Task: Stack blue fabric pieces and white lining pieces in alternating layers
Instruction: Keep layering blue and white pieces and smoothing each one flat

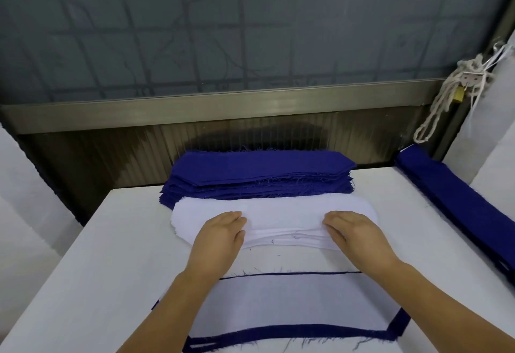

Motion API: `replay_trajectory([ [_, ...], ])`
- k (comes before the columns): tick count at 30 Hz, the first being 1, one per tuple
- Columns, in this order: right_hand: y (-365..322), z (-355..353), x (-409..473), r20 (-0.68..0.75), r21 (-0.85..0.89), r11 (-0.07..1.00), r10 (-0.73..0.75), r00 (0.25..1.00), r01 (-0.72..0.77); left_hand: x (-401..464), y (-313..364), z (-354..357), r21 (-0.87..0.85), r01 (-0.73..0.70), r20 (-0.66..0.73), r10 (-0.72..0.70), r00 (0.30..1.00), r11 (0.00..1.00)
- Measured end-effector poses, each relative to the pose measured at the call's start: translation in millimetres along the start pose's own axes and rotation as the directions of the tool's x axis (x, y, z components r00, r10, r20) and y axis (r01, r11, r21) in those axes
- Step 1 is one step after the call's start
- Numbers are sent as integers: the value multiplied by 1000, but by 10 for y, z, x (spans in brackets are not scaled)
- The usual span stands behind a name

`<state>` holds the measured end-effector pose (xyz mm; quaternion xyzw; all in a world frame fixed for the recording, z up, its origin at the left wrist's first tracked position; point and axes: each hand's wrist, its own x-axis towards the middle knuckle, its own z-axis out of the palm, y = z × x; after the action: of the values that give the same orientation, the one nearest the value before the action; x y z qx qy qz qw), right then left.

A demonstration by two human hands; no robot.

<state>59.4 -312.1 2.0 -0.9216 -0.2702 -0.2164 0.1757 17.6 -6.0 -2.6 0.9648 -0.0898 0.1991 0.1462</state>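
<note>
A thick pile of blue fabric pieces (pixel 259 174) lies at the far edge of the white table (pixel 111 255). In front of it sits a pile of white lining pieces (pixel 278 210). My left hand (pixel 220 235) and my right hand (pixel 354 232) both rest on this white pile, fingers fairly straight, at its left and right front parts. Nearer to me lies the alternating stack (pixel 292 302), with a white lining piece on top and blue edges showing round it.
A long folded bundle of blue fabric (pixel 457 205) lies along the table's right edge. Behind the table run a metal rail and a window grille. A knotted rope with a padlock (pixel 457 93) hangs at the upper right.
</note>
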Motion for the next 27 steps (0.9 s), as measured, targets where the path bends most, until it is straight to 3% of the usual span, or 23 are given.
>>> replay_trajectory([
  [6, -1, 6, 58, -45, -58, 998, -6, 999, 3, -10, 96, -79, 43, -57, -80, 61, 995, 997],
  [13, 28, -27, 119, 151, 167, 955, 221, 963, -246, -49, 134, -170, -38, -18, -82, 14, 997, 999],
  [18, -50, -199, -6, 215, 324, 906, 209, 954, -272, -185, 97, -270, -35, -16, -97, 12, 995, 999],
  [23, -193, -398, -246, 241, 273, 926, 195, 951, -259, -395, 76, -433, -33, 13, -96, -16, 995, 999],
  [27, -199, -623, -419, 388, 340, 865, 228, 893, -369, -549, 53, -660, -63, 26, -74, -31, 997, 998],
])
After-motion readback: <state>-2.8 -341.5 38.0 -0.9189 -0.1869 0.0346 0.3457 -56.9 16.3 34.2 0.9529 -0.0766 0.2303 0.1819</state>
